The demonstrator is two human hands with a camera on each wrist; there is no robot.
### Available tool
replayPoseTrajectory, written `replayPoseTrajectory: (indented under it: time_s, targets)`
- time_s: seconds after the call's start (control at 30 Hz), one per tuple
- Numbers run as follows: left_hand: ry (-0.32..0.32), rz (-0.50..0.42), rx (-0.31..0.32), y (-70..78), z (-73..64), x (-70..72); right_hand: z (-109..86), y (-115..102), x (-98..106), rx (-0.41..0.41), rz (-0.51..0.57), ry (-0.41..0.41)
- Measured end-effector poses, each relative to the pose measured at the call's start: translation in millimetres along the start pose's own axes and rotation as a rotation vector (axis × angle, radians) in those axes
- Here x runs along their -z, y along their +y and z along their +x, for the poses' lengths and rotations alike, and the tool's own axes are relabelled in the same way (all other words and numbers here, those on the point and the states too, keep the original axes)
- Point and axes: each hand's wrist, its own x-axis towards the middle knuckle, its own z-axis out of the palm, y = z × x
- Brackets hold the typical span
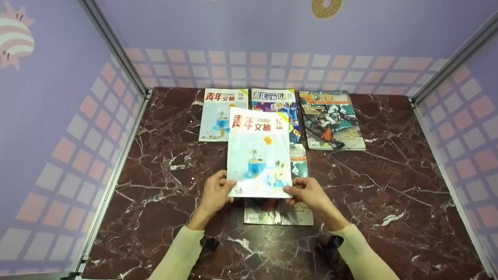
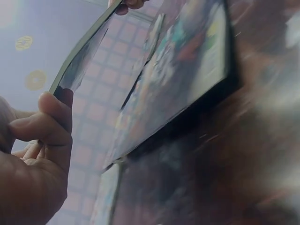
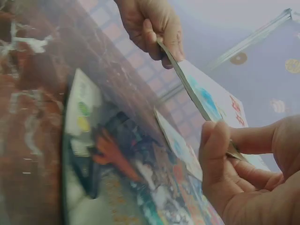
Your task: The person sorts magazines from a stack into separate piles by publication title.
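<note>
Dark red white-veined tabletop point(image 1: 155, 233), with a pale red-titled paper magazine point(image 1: 257, 155) held over a glossy colourful magazine point(image 1: 278, 216). Left hand point(image 1: 216, 190) and right hand point(image 1: 311, 194) pinch it near its bottom corners, mostly it's past the grip.

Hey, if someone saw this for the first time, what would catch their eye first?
Probably the pale magazine with the orange sun, held up mid-table near its lower corners by the left hand and the right hand. Next, perhaps, the darker magazine at the right end of the back row. Around them spreads the dark red, white-veined table.
</note>
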Motion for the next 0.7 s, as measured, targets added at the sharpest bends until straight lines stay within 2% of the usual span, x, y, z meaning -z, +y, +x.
replayPoseTrajectory:
  time_s: [0.17, 0.27, 0.43, 0.6, 0.7]
  targets:
    - [0.049, 0.091, -0.030, 8.5, 26.2, 16.8, 34.6, -15.4, -8.3, 0.019, -0.041, 0.028]
    - [0.064, 0.153, -0.041, 7.7, 41.1, 26.1, 55.3, -18.8, -14.7, 0.034, -0.082, 0.045]
    - [0.072, 0.249, -0.022, 1.9, 67.0, 40.0, 88.2, -22.2, -24.0, 0.067, -0.183, 0.059]
    - [0.105, 0.305, 0.003, 3.9, 97.3, 52.0, 119.1, -34.4, -32.7, 0.101, -0.246, 0.107]
    - [0.129, 0.360, 0.003, 6.0, 110.4, 59.2, 131.9, -41.8, -37.7, 0.116, -0.291, 0.125]
